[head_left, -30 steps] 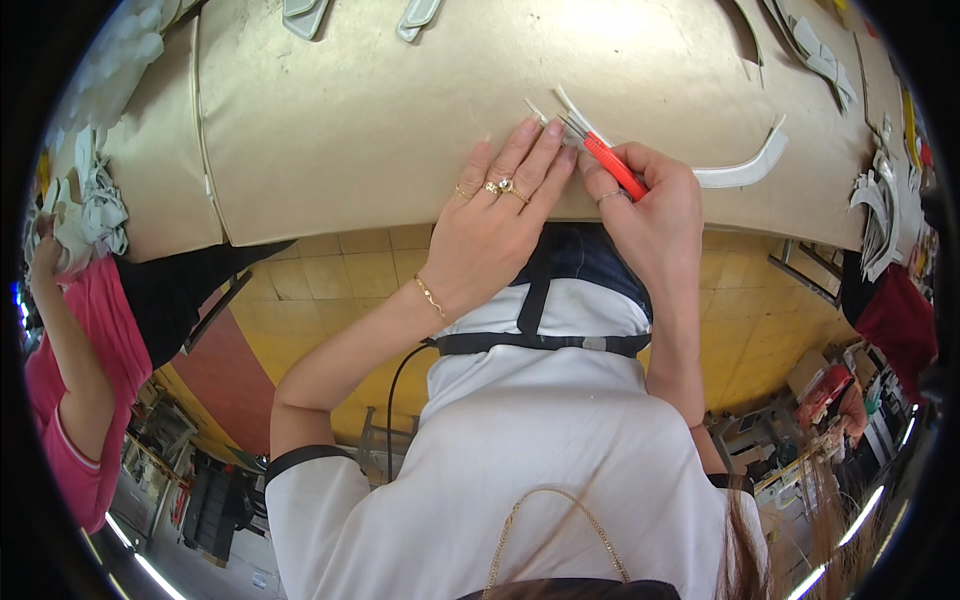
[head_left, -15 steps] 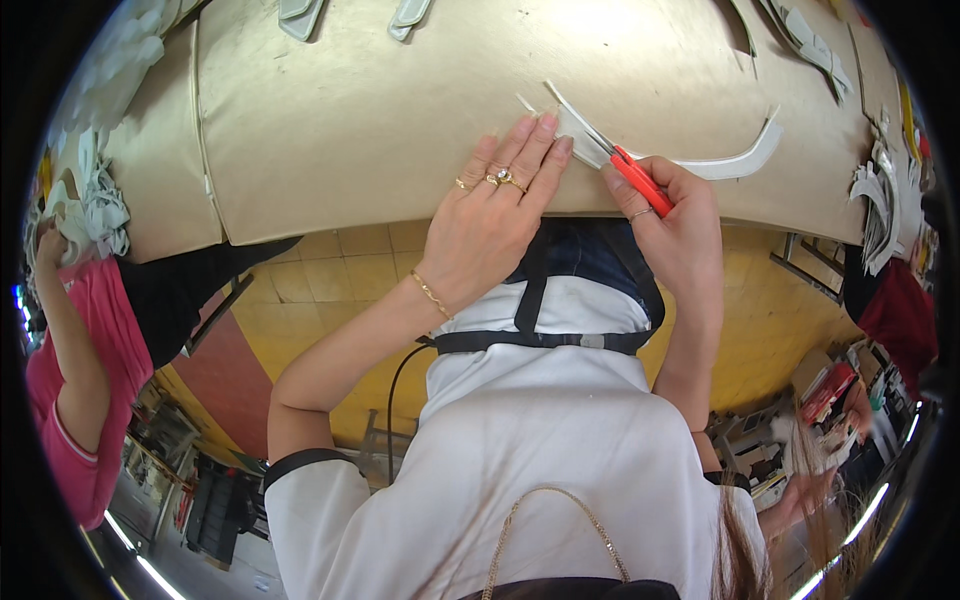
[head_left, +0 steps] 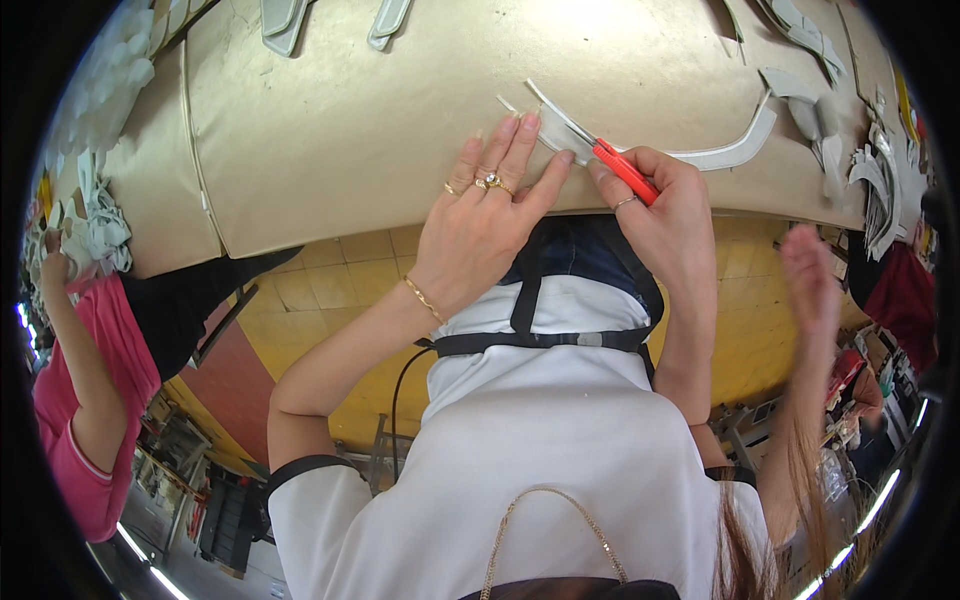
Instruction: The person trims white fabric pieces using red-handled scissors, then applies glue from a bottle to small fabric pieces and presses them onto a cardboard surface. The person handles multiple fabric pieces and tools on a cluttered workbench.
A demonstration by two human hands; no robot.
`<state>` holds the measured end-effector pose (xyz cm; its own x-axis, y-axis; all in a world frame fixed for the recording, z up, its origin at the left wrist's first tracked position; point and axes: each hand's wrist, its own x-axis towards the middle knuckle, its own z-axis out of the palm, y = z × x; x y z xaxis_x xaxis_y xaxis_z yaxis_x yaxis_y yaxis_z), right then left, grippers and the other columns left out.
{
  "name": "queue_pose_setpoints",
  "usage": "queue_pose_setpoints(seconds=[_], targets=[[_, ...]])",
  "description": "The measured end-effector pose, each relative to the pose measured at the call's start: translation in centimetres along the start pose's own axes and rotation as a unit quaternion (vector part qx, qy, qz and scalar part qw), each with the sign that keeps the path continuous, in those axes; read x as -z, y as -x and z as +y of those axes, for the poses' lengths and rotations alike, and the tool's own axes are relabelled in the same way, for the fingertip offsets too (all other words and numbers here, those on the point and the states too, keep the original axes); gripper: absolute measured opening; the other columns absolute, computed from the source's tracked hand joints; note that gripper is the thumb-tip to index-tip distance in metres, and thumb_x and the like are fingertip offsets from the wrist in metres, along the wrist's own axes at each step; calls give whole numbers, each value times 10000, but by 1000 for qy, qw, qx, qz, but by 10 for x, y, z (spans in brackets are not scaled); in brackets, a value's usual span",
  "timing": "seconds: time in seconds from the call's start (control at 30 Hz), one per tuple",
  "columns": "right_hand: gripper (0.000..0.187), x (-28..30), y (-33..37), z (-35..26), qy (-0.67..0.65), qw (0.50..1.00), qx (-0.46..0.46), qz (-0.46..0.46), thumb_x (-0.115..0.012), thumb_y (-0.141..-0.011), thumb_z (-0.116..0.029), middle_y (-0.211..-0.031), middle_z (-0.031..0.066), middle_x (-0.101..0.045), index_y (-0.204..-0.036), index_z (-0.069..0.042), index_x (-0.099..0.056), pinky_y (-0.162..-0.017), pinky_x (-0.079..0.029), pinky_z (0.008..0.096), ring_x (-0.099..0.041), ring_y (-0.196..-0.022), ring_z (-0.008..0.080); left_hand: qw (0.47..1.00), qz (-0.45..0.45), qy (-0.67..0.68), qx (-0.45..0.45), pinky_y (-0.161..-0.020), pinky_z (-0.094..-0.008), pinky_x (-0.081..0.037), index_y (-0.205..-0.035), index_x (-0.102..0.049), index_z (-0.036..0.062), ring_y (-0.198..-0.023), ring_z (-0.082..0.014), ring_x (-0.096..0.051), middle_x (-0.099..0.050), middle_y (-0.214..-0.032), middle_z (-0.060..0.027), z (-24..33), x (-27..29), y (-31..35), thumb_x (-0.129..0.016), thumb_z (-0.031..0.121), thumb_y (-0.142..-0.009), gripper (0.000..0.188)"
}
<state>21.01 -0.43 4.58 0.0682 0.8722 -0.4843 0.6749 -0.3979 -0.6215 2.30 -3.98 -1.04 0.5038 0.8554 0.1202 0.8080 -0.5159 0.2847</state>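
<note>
A curved white strip with a narrow raised edge lies on the gold-coloured table covering, its middle partly hidden by my hands. My left hand lies palm down over its left part, fingers stretched out and thumb apart, pressing on it. Between the thumb and fingers of my right hand are red-handled snips. Their slim metal tip points up and left, over the white piece close to my left thumb. Two thin white ends stick out beyond my left fingertips.
Grey-white cut pieces lie at the right, with a hanging bundle of strips beyond. Flat pale pieces lie at the far edge. A co-worker's hand is at the right; a person in pink works at the left.
Both my hands, the snips and the white strip have shifted slightly left. My left thumb has spread from the fingers. Grey-white pieces now lie at the right, and a co-worker's arm has risen there.
</note>
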Motion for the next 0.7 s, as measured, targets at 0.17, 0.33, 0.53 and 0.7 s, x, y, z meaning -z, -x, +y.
queue_pose_setpoints(seconds=[0.17,0.33,0.53,0.7], targets=[[280,-2,-2,-1,13,1000,-12,15,-672,-833,-268,-543,126,-531,-811,9,-697,-566,-441,349,-497,-500,241,999,8,-46,-12,-1111,-455,-346,-1365,-535,185,-1363,-359,-429,-419,-1472,-250,5,1,-4,-562,85,-852,523],[230,1,0,1,38,998,36,16,-697,-856,-203,-574,102,-513,-849,26,-679,-548,-405,317,-455,-537,176,998,1,-66,-7,-1110,-461,-340,-1341,-551,165,-1364,-363,-424,-421,-1467,-258,9,3,-6,-540,109,-865,479],[214,21,-7,13,97,985,141,-16,-725,-831,-226,-668,186,-610,-868,-20,-682,-575,-457,381,-583,-599,334,997,-56,60,-13,-1107,-526,-319,-1361,-513,55,-1390,-367,-376,-351,-1527,-193,10,2,-3,-569,41,-872,493],[237,26,-7,15,111,983,149,-10,-678,-799,-289,-728,195,-652,-809,-53,-686,-681,-509,469,-649,-750,382,996,18,81,-19,-1102,-511,-328,-1294,-540,-5,-1357,-395,-402,-425,-1477,-204,14,-9,-6,-658,243,-884,494]])
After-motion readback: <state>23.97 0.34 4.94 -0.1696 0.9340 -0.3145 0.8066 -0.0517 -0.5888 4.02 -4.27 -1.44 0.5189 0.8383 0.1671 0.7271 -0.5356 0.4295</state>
